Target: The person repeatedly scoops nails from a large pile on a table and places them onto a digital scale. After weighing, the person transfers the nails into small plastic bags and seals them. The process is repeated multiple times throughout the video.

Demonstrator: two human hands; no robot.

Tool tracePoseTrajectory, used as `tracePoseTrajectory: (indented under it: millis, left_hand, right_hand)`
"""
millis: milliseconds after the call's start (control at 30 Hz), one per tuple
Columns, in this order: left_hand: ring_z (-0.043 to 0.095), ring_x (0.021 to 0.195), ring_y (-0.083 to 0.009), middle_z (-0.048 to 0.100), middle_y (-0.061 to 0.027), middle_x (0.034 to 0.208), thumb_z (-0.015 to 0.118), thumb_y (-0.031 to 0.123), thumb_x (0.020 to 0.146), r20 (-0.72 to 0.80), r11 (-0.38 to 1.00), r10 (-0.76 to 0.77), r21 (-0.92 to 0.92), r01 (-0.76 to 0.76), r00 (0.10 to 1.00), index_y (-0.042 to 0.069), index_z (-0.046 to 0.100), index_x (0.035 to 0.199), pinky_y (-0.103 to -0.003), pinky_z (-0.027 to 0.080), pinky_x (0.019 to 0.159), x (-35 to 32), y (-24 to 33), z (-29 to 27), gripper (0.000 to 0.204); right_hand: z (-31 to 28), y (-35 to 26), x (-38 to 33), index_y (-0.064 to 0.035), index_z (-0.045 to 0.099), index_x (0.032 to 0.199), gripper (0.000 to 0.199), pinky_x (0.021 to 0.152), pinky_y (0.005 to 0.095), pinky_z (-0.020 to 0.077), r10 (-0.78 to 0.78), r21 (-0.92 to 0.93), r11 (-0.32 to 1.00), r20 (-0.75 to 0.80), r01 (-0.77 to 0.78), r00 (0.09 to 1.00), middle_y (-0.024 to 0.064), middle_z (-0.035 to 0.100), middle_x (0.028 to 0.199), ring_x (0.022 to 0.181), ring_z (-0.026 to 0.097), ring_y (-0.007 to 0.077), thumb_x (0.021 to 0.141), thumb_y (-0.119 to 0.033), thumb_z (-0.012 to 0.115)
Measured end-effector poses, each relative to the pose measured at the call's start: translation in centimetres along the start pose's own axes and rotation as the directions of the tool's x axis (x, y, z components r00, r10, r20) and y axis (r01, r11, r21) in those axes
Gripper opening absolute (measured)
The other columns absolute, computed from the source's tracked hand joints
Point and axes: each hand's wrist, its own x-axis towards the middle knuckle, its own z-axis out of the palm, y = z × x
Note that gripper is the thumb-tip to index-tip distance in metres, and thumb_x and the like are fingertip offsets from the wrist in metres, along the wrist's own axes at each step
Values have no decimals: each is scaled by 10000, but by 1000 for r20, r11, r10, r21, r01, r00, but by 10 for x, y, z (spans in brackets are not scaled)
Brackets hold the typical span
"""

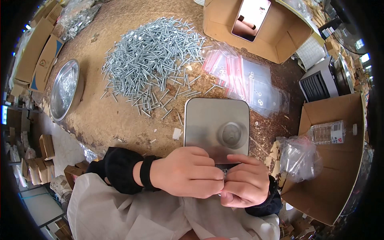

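Note:
My left hand, with a black band on its wrist, is closed, its knuckles turned up. Its fingers meet those of my right hand, which is also closed in a pinch, only its index finger stretched forward. Whatever sits between the fingertips is hidden. Both hands are over the near edge of a metal-topped scale. On the scale's plate stands a small round clear cup. Beyond it lies a large heap of silver screws. Several clear zip bags with red seal lines overlap to the right of the heap.
A metal bowl holding a clear plastic bag stands at the left edge. At the back right, a phone leans in an open cardboard box. Another box on the right contains a plastic bottle and crumpled plastic.

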Motion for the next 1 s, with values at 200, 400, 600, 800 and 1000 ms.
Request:
tracePoseTrajectory:
  millis: [200,400,600,800,1000]
  left_hand:
    - [567,679,-236,594,-120,817,517,87,949,-378,968,-227,-190,165,897,16,558,863,-356,477,606,-10,3,-32,119]
    - [573,720,-229,601,-129,836,504,140,976,-470,966,-246,-50,253,848,27,542,876,-366,480,647,-16,11,-50,156]
    - [616,672,-272,638,-113,817,605,70,915,-228,989,-145,-49,138,963,2,609,873,-380,529,645,-12,39,-21,80]
    - [603,635,-259,636,-98,808,620,50,893,-198,949,-234,-259,180,952,4,605,868,-355,503,583,-3,40,4,55]
    - [597,648,-265,632,-88,823,641,55,886,-175,978,-182,-132,160,968,30,613,908,-361,482,569,-2,31,15,43]
  right_hand:
    - [-14,0,-12,-100,630,834,71,814,491,561,26,4,1000,-138,-26,990,21,566,652,529,563,192,795,-154,655]
    - [-2,-1,-22,-80,598,1003,279,792,458,542,109,-34,992,-238,-120,965,86,630,797,700,614,243,805,-241,713]
    - [-4,-6,6,-58,638,954,325,750,438,532,-31,-119,992,-17,29,999,124,640,928,833,623,306,782,-300,770]
    - [-5,-9,-6,-76,642,824,166,725,412,567,-115,14,993,-20,115,993,39,633,770,663,634,229,764,-174,762]
    - [4,-9,-6,-73,641,854,144,710,398,575,-118,-26,993,-18,117,993,39,631,773,632,630,213,761,-104,747]
